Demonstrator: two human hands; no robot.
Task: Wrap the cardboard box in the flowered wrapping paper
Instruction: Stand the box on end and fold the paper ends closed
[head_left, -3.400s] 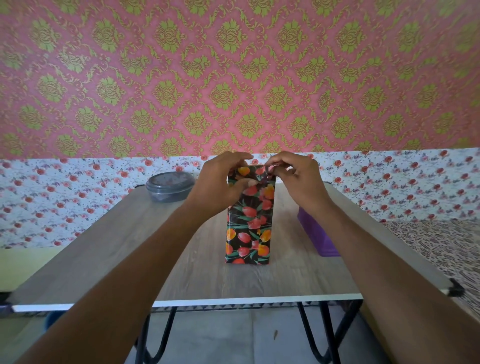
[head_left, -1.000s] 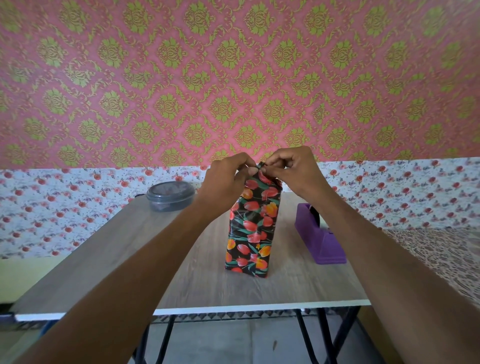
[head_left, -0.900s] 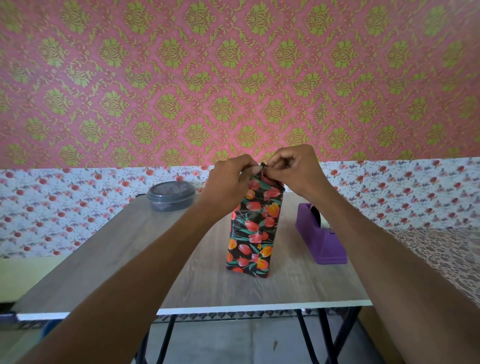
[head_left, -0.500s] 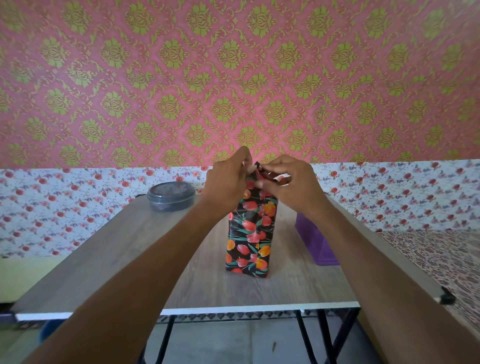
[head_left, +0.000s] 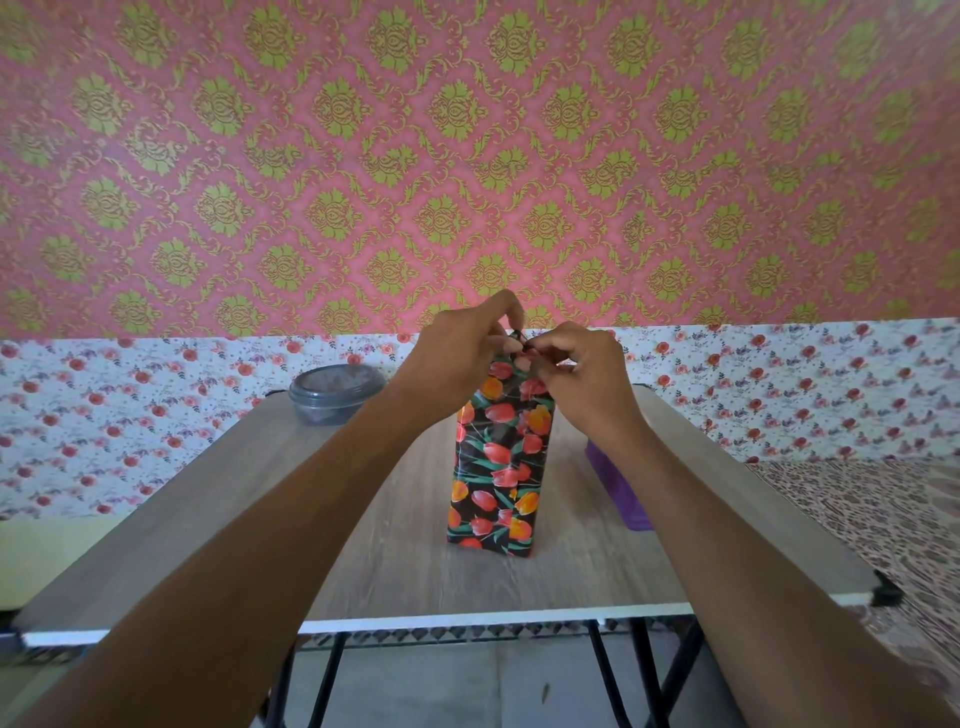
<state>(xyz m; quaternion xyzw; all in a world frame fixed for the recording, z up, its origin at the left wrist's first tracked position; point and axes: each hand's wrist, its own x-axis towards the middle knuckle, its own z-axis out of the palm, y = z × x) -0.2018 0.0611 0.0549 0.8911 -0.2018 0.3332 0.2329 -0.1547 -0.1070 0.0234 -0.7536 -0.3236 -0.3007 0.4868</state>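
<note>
Both hands are up at the top of the box (head_left: 493, 483), which stands upright on its short end on the table (head_left: 395, 571), right under the fingers. The paper (head_left: 501, 415) (dark with red and orange tulips) covers every side I can see, so no bare cardboard shows. The left hand (head_left: 457, 358) is curled over the top left corner, its thumb and fingertips pinching the paper edge that sticks up there. The right hand (head_left: 582, 379) is curled too, pinching the paper fold just beside the left fingertips, so the two hands are nearly touching over the top end. The exact shape of the fold is hidden behind the fingers, can't tell. Off past the left hand, near the table's far edge, sits a grey lidded tub (head_left: 335, 392). Below the right wrist a purple thing (head_left: 618, 491) pokes out, mostly covered by the forearm.
</note>
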